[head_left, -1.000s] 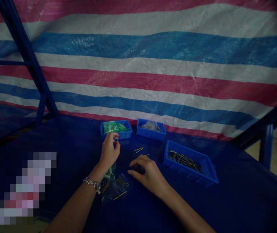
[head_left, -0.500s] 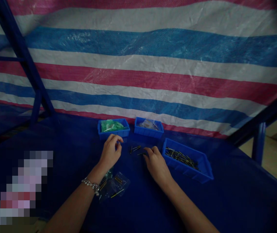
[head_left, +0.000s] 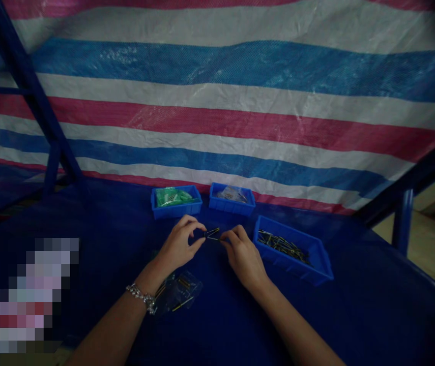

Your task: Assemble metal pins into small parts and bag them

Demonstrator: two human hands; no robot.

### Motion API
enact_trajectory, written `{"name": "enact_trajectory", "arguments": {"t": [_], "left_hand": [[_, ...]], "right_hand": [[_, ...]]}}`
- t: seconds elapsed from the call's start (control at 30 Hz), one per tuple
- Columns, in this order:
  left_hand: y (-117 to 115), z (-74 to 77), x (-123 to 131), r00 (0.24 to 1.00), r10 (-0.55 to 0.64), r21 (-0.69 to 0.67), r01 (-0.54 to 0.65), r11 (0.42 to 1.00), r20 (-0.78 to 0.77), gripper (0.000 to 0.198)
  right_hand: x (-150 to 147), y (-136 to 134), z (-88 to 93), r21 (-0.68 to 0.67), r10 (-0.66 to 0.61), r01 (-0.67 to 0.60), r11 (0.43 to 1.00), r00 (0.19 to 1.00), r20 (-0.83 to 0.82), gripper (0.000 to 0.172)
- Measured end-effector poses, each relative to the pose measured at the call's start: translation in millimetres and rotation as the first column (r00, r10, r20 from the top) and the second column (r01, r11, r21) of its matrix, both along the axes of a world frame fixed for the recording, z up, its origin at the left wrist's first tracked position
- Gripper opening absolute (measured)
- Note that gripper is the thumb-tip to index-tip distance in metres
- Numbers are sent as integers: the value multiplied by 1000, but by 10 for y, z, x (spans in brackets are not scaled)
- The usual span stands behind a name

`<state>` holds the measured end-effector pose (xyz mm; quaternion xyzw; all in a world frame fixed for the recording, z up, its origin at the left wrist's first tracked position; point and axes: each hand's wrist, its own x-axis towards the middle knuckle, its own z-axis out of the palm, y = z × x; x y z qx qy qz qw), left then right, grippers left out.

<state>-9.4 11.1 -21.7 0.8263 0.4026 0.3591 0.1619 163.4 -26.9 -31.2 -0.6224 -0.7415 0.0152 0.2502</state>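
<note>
My right hand (head_left: 243, 255) is closed in a pinch on a thin metal rod (head_left: 215, 239), whose free end points left. My left hand (head_left: 179, 244) is curved just across from it. Its thumb and index fingertips are apart, on either side of the near ends of a few thin dark-and-silver rods (head_left: 212, 232) on the blue table; no firm grip shows. Below my left wrist lie clear plastic bags (head_left: 184, 287) with brass-coloured and dark rods in or on them. What exactly the rods are is too small to tell.
Right of my right hand stands a blue bin (head_left: 316, 272) of loose rods. Two smaller blue bins stand behind: one (head_left: 177, 211) with green packets, one (head_left: 230, 206) with clear bags. Striped sheeting (head_left: 217, 122) hangs behind the blue table (head_left: 232, 325), between blue frame posts (head_left: 47, 119).
My left hand has moved right, up to the rods on the table, and its fingers have come around their ends. My right hand stays nearly in place, pinching its rod.
</note>
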Motion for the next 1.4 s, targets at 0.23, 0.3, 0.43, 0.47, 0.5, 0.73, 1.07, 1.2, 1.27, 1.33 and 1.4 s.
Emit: {"name": "enact_trajectory", "arguments": {"t": [0.23, 0.3, 0.43, 0.47, 0.5, 0.73, 1.07, 1.2, 1.27, 1.33, 1.4], "left_hand": [[-10, -8, 21, 999, -42, 10, 42, 999, 2, 11], [-8, -8, 21, 999, -47, 19, 47, 999, 5, 8], [-12, 1, 22, 999, -50, 41, 49, 998, 13, 5], [-15, 5, 22, 999, -51, 48, 50, 998, 15, 5], [-17, 9, 23, 998, -53, 55, 52, 997, 17, 4], [-42, 46, 32, 998, -59, 102, 56, 993, 26, 5], [-79, 88, 32, 997, -64, 138, 58, 989, 36, 4], [-93, 102, 32, 997, -78, 140, 73, 987, 27, 5], [-96, 105, 30, 997, -82, 131, 80, 988, 7, 6], [-97, 108, 26, 996, -87, 129, 88, 988, -12, 6], [-102, 112, 24, 996, -90, 134, 93, 987, -23, 6]], "right_hand": [[-5, -32, 3, 89, 72, -64, 994, 994, -87, 15], [-8, -38, 10, 96, 79, -69, 993, 992, -99, 15], [-19, -50, 30, 100, 79, -69, 993, 992, -101, 15], [-22, -52, 33, 98, 78, -68, 993, 992, -102, 14], [-24, -53, 35, 97, 79, -69, 993, 991, -105, 14], [-14, -44, 8, 136, 111, -94, 986, 986, -125, 15], [-10, -59, 27, 212, 144, -109, 971, 977, -157, 19], [-12, -62, 26, 202, 113, -86, 976, 985, -129, 18], [-8, -65, 28, 208, 104, -77, 975, 987, -126, 18], [-3, -68, 31, 219, 102, -74, 973, 987, -121, 18], [0, -71, 27, 225, 105, -78, 971, 989, -107, 18]]}}
